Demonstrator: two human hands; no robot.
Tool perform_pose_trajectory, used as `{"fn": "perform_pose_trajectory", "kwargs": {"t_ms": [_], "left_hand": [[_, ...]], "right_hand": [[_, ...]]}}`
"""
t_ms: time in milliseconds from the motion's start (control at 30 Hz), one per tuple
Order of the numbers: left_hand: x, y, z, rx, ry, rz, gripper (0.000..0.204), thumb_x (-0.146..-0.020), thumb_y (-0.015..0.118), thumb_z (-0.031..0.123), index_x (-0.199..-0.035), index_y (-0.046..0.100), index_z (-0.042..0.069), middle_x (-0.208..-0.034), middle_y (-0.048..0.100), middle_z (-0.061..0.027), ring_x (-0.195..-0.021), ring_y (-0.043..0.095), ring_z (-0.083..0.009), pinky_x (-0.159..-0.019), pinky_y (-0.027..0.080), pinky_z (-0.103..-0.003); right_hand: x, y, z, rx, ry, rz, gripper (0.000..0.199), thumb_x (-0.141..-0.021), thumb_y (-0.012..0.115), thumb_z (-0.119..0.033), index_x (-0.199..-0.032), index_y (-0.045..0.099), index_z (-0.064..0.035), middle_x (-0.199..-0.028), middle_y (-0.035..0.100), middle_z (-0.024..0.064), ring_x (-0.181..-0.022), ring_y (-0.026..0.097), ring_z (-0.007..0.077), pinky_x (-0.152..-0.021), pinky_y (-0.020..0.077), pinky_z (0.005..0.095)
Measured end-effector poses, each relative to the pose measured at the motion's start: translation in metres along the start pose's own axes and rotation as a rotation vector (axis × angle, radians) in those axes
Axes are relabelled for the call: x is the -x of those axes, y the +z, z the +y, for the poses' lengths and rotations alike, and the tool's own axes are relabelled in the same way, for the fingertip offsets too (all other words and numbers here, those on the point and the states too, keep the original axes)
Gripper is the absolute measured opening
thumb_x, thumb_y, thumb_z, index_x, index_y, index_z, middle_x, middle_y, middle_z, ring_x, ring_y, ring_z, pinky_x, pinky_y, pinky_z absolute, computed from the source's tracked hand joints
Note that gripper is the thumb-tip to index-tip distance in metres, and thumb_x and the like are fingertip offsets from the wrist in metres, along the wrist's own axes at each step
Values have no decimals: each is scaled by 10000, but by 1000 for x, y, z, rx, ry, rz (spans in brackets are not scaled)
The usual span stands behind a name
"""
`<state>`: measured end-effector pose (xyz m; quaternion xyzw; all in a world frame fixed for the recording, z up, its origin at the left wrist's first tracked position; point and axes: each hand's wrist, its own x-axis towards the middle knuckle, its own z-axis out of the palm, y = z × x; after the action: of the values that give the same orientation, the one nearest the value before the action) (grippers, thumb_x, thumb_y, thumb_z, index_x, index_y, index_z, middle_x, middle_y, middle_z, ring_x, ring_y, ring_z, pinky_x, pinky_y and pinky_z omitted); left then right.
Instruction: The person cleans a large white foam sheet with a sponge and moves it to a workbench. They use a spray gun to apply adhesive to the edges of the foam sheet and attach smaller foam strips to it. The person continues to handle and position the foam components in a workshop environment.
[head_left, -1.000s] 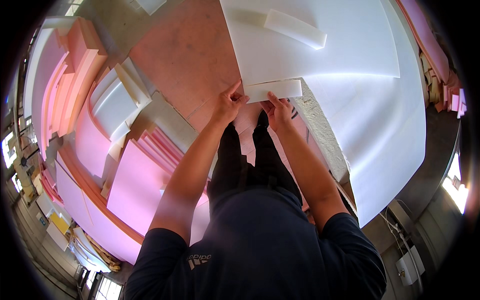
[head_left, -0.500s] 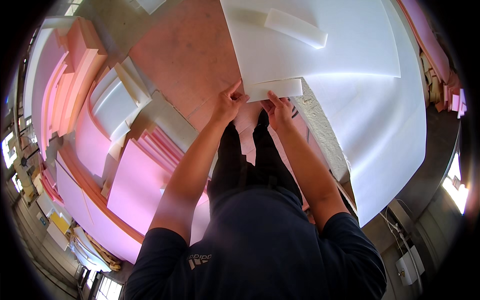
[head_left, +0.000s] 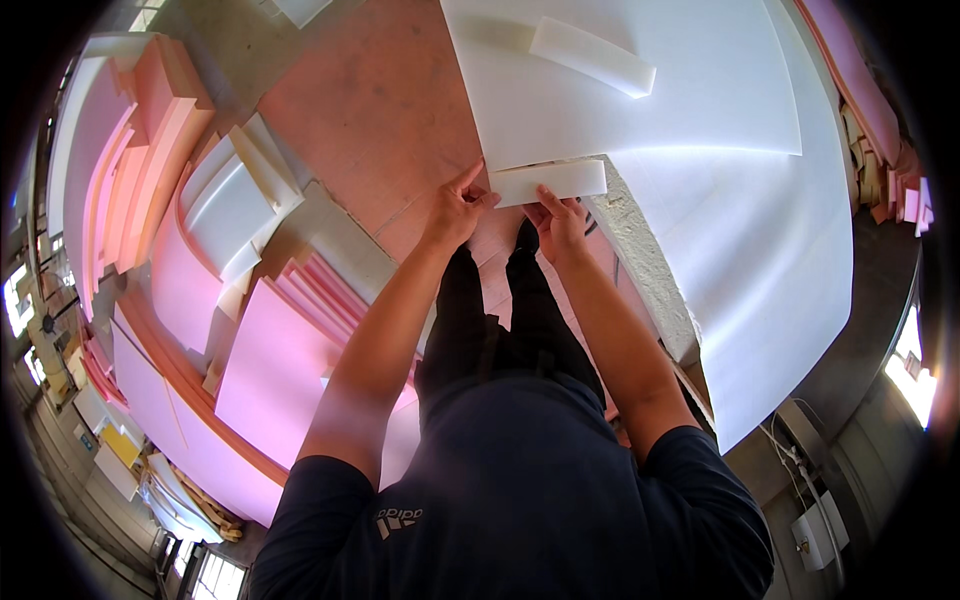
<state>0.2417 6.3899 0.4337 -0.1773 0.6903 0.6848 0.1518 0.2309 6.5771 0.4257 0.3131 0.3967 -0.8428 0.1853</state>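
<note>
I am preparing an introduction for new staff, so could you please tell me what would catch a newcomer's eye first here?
Probably the short white strip near the centre, with the left hand at its left end and the right hand on its near edge. Next might come the broad white sheets at upper right, with a second strip lying on top, and the pink panels crowding the left side.

Grey floor (head_left: 228,52) at the upper left borders a reddish, faintly smudged area (head_left: 370,125). Along the lower left rim, a dull grey wall (head_left: 62,475) runs near a bright paned window (head_left: 217,577); at the right, daylight glares through another window (head_left: 908,365), near grey panelling (head_left: 870,480), a white box (head_left: 820,530) and pale cables (head_left: 788,452).
</note>
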Motion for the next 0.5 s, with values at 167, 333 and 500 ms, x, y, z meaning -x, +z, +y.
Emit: {"fn": "perform_pose_trajectory", "kwargs": {"t_ms": [167, 333, 500], "left_hand": [[-1, 1, 2, -11, -10, 5, 656, -815, 762, 81, -1405, 479, 29, -762, 662, -5, -693, 565, -56, -697, 475, -230], [-2, 1, 1, -22, -11, 12, 647, -813, 761, 75, -1399, 489, 31, -768, 665, -6, -696, 565, -55, -700, 475, -231], [-1, 1, 1, -13, -10, 15, 642, -814, 761, 79, -1396, 494, 34, -777, 670, -10, -702, 570, -58, -704, 477, -233]], "right_hand": [[-2, 0, -1, 10, 1, 0, 393, -902, 645, -59, -1267, 501, -27, -1207, 588, 88, -1112, 583, 229, -972, 485, 403], [-4, -2, 0, 12, 4, -1, 402, -902, 648, -64, -1273, 498, -28, -1207, 588, 88, -1109, 585, 228, -963, 487, 399], [-4, -1, 0, 8, 2, -9, 401, -902, 651, -66, -1273, 502, -32, -1203, 592, 86, -1109, 585, 227, -964, 485, 399]]}}
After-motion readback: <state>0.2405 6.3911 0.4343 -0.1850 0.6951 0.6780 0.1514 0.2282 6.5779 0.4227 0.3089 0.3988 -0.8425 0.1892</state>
